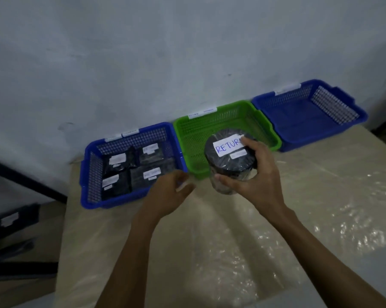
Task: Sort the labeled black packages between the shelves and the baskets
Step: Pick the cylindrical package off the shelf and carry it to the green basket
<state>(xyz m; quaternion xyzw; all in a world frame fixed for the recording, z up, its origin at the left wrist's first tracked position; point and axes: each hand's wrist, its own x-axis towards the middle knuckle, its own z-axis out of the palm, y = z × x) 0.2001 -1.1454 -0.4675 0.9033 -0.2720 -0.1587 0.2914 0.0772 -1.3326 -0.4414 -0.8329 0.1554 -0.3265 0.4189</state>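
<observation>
The right hand (252, 174) holds a round black package (229, 161) just above the front rim of the green basket (267, 132). Its grip is wrapped round the side wall, thumb low in front and fingers (251, 142) over the top edge, covering the end of the label (228, 146). The label reads "RETUR" before the fingers cut it off.

The left hand (169, 194) hovers to the left of the green basket's front corner, blurred, its grip loose and holding nothing.

Left of the green basket, a blue basket (85, 174) holds four flat black packages (118, 161). To its right is another blue basket (303, 123) with nothing visible inside.

The step seems to be matching the label to a basket. The tag (202, 112) on the green basket's back rim is too blurred to read, so it should be checked before letting go.

If it matches:
- Carry the package forward past the front rim, to the middle of the green basket.
- Lower it flat on its base; tipped on its side, a round package would likely roll.
- Leave the label facing up.
- Loosen the grip only once it rests on the floor.

The wrap looks slick, so a firm hold until then is wise.
</observation>
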